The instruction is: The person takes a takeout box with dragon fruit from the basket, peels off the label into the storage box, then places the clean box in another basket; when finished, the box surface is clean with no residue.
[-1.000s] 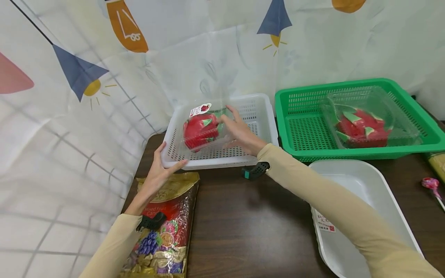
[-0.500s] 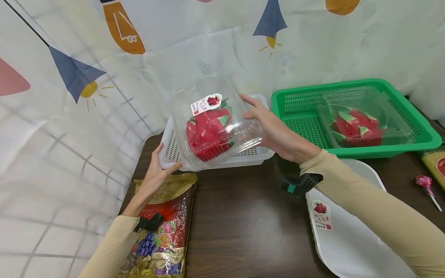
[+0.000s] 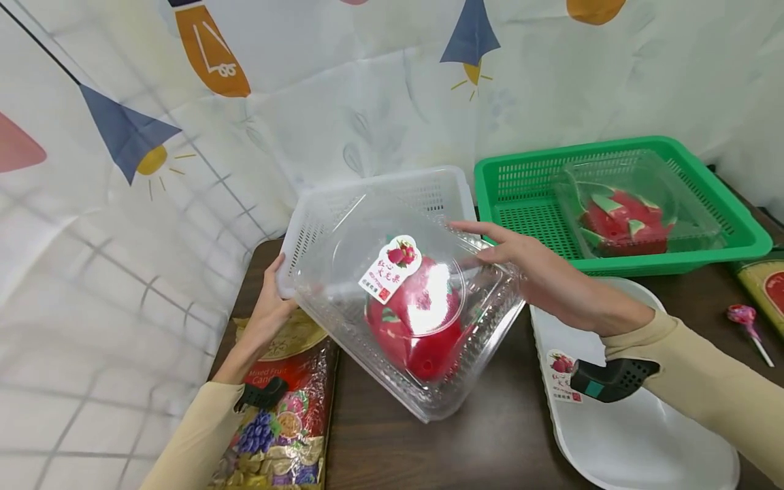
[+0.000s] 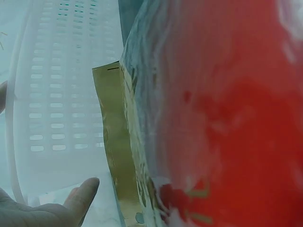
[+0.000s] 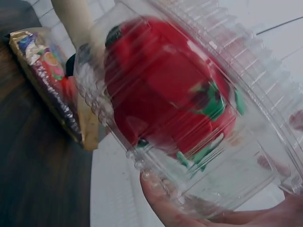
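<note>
A clear plastic box (image 3: 343, 272) with red dragon fruit (image 3: 435, 354) inside hangs tilted over the table's middle. My right hand (image 3: 539, 275) grips its right side, and in the right wrist view the fingers (image 5: 161, 203) lie along the box edge near the red fruit (image 5: 161, 85). At the left corner of the white basket (image 3: 453, 178), my left hand (image 3: 269, 309) holds the rim; the box hides part of that basket. The left wrist view shows the thumb (image 4: 85, 196) beside the basket wall (image 4: 57, 165).
A candy bag (image 3: 282, 408) lies under my left forearm. The green basket (image 3: 520, 264) at the back right holds another boxed dragon fruit (image 3: 631, 221). Below it is a white tray (image 3: 661, 435) with a label. A lollipop (image 3: 742, 314) and a yellow package (image 3: 765, 279) are at the far right.
My right hand has lifted the box out of the white basket and carried it right and toward me, turning it. My left hand has stayed at the basket's corner.
</note>
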### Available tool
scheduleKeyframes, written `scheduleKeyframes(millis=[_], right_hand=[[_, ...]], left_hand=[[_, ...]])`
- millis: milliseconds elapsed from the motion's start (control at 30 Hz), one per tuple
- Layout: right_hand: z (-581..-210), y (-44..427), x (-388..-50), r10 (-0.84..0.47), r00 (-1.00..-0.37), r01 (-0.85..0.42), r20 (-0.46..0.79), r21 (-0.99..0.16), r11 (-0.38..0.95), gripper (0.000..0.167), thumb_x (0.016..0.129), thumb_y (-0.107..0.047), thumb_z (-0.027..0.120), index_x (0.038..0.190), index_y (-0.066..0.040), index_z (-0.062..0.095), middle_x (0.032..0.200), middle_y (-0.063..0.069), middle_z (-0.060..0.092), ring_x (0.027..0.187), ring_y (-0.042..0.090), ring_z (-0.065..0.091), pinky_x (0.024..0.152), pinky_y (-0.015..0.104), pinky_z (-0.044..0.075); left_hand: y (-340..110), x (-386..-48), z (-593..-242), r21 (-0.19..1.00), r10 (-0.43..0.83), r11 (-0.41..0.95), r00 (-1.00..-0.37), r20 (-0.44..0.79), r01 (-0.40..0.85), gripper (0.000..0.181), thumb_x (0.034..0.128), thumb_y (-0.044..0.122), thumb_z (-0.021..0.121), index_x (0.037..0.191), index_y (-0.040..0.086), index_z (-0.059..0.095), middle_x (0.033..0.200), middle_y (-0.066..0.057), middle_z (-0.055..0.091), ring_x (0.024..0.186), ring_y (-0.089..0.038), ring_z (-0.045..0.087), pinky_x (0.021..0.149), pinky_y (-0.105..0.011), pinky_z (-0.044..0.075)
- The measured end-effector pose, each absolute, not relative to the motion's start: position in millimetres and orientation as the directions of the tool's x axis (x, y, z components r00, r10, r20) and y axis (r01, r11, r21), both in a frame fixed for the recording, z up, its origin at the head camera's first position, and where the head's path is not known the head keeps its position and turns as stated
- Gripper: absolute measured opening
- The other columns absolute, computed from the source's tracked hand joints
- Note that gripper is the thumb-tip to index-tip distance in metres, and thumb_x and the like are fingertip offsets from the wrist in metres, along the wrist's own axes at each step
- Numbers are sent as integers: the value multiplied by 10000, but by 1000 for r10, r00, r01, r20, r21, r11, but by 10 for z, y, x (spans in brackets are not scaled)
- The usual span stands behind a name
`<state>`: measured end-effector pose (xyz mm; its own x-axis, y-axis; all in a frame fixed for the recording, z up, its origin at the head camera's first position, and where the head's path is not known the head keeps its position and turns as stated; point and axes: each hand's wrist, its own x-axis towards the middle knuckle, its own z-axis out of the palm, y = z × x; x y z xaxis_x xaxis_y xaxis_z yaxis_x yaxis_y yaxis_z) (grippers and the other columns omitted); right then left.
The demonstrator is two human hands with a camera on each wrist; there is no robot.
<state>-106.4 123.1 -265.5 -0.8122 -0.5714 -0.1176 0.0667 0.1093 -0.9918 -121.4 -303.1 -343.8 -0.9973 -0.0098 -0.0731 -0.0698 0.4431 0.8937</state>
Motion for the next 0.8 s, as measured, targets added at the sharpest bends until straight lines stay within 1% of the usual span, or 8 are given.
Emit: scheduleKeyframes(millis=[67, 167, 300, 367, 500, 600, 667, 800], right_hand=[[-2713, 1306, -1033, -600, -791, 67, -122, -991, 113, 641, 1017, -349, 500, 1639, -289, 356, 1600, 125, 407, 1329, 372, 534, 1120, 681, 360], [-2813, 1414, -990, -642, -759, 55, -112, -993, 109, 624, 1028, -334, 500, 1635, -267, 373, 1548, 167, 466, 1179, 381, 647, 1075, 649, 432], [-2964, 1529, -949, -683, -725, 20, -81, -995, 96, 608, 1030, -282, 523, 1624, -222, 404, 1529, 180, 474, 1075, 389, 693, 994, 590, 501], [-3043, 1583, -928, -690, -719, 8, -80, -994, 107, 602, 1025, -267, 532, 1615, -225, 422, 1553, 181, 448, 1183, 397, 629, 980, 598, 509], [-3165, 1685, -889, -693, -713, -9, -106, -987, 160, 579, 1030, -287, 530, 1603, -267, 448, 1640, 140, 339, 1345, 376, 474, 990, 665, 479], [-3209, 1735, -871, -698, -706, -23, -118, -982, 188, 564, 1038, -301, 518, 1598, -285, 456, 1637, 137, 349, 1286, 355, 542, 992, 700, 457], [-3219, 1749, -865, -709, -695, -25, -121, -981, 192, 561, 1039, -299, 507, 1598, -285, 455, 1604, 152, 398, 1184, 363, 625, 976, 664, 475], [-3240, 1764, -857, -733, -671, -29, -110, -984, 174, 556, 1044, -273, 493, 1598, -265, 454, 1574, 176, 429, 1071, 396, 672, 924, 573, 510]], left_hand=[[-3035, -1216, -3438, 904, -1, 424, -998, -60, -55, 1021, 1001, 121, 675, 1669, 123, -96, 1691, -229, 180, 1521, -368, 284, 1159, -390, 352], [-3041, -1213, -3439, 904, 5, 424, -998, -67, -58, 1029, 1013, 162, 687, 1671, 155, -105, 1668, -229, 261, 1484, -352, 362, 970, -243, 422], [-3063, -1203, -3435, 884, 3, 459, -995, -97, -85, 1047, 1021, 260, 696, 1672, 222, -123, 1657, -222, 278, 1374, -323, 428, 806, -311, 386], [-3074, -1193, -3423, 872, 7, 480, -993, -115, -98, 1053, 1021, 310, 695, 1671, 247, -131, 1665, -206, 269, 1304, -294, 436, 790, -356, 380], [-3106, -1179, -3398, 870, 39, 481, -989, -143, -107, 1071, 1018, 363, 693, 1666, 276, -156, 1694, -190, 223, 1407, -339, 421, 1010, -480, 412], [-3127, -1175, -3385, 876, 62, 472, -987, -150, -104, 1081, 1019, 362, 694, 1663, 272, -170, 1707, -195, 185, 1520, -395, 316, 1178, -631, 258], [-3134, -1168, -3374, 863, 64, 497, -987, -146, -96, 1078, 1021, 371, 689, 1665, 253, -167, 1708, -204, 170, 1525, -407, 301, 1188, -642, 243], [-3140, -1142, -3337, 788, 54, 615, -995, -84, -33, 1062, 1019, 408, 677, 1673, 178, -128, 1646, -269, 237, 1448, -446, 388, 1086, -610, 398]])
